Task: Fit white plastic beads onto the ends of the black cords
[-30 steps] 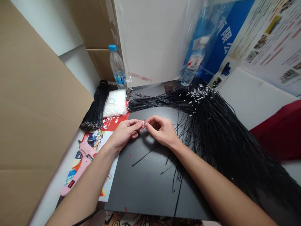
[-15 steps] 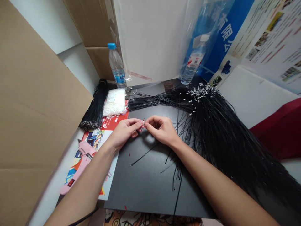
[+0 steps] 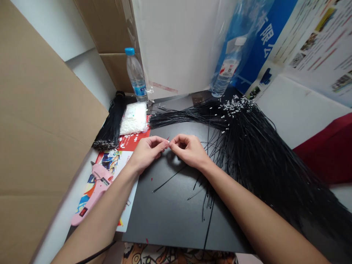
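1. Little changes: my left hand (image 3: 147, 153) and right hand (image 3: 189, 151) stay pinched, fingertips meeting above the black board (image 3: 170, 209);
2. The grip is narrow, on a tiny white piece (image 3: 167, 143), too small to identify;
3. Thin black cables (image 3: 255, 154) lie just beyond my right hand; a bag of white parts (image 3: 134, 118) lies beyond my left

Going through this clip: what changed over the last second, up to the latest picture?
Very little. The head camera tipped slightly, so everything sits a bit higher in the view. The left hand and right hand stay together at the fingertips, around something too small to make out; nothing was taken up or let go. The black wires, bag of white pieces, water bottle and pink glue gun stayed as they were.
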`<state>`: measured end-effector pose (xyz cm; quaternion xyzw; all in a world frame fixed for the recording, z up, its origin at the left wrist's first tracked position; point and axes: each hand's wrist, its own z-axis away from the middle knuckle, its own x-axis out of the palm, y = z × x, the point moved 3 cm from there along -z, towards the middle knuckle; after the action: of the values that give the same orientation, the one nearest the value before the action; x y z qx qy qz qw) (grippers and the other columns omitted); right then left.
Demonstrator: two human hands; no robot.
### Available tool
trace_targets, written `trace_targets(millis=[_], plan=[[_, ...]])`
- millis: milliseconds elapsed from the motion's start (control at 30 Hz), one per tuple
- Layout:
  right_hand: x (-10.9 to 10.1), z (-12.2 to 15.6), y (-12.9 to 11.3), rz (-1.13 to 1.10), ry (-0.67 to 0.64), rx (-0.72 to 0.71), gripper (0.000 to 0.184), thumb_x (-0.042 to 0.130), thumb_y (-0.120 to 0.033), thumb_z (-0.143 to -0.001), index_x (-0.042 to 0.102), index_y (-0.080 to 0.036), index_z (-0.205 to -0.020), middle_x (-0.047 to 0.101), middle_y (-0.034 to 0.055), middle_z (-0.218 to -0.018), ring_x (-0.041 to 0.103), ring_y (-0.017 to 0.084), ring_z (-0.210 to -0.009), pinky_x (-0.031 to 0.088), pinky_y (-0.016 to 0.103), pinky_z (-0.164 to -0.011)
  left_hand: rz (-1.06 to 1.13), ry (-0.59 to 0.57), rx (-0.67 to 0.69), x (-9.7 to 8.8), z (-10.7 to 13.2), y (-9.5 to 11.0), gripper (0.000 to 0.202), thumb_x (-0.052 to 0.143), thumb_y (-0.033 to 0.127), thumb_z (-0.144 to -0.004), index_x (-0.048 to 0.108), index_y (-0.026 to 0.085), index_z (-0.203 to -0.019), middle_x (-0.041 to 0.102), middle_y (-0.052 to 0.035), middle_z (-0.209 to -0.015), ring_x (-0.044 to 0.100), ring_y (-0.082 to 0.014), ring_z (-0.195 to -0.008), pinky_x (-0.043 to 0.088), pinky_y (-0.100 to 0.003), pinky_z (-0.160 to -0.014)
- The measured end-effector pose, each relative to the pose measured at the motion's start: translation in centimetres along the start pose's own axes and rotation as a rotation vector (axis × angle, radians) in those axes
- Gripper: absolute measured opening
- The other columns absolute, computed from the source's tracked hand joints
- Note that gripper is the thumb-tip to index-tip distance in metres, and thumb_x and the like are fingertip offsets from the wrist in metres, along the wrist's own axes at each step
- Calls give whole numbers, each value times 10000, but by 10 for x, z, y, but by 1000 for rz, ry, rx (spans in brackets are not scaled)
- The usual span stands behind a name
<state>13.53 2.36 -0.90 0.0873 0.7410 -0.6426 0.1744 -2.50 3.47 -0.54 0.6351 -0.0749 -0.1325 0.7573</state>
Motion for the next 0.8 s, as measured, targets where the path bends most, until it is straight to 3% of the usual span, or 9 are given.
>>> trace_targets(millis=[133,400,600,800], plan=[[0,-1,0,15,-11,23,166,637,-282,-806,673,-131,-747,611,-10,-608,479,72,-534,386,216,-555,-76,23,44,0,-4,-4,293,756,426,-737,677,149,-787,557,31,-618,391,-79,-504,290,-239,-496],[0,-1,4,11,-41,-11,187,626,-304,-831,680,-129,-792,609,-9,-614,472,70,-531,379,211,-545,-287,94,211,-3,-6,-3,243,691,403,-808,696,160,-805,694,-36,-779,586,-152,-709,439,-287,-691],[0,-2,3,-68,9,-41,183,637,-306,-813,703,-135,-810,685,24,-708,520,81,-563,422,214,-561,-104,48,113,-1,-5,-4,347,746,490,-763,689,152,-818,607,3,-680,465,-102,-565,340,-241,-530],[0,-1,4,-70,26,-62,162,662,-302,-775,690,-145,-799,689,24,-720,528,87,-576,422,212,-554,-20,22,51,0,-4,-4,339,767,469,-743,700,147,-823,595,2,-680,420,-84,-541,304,-229,-506]])
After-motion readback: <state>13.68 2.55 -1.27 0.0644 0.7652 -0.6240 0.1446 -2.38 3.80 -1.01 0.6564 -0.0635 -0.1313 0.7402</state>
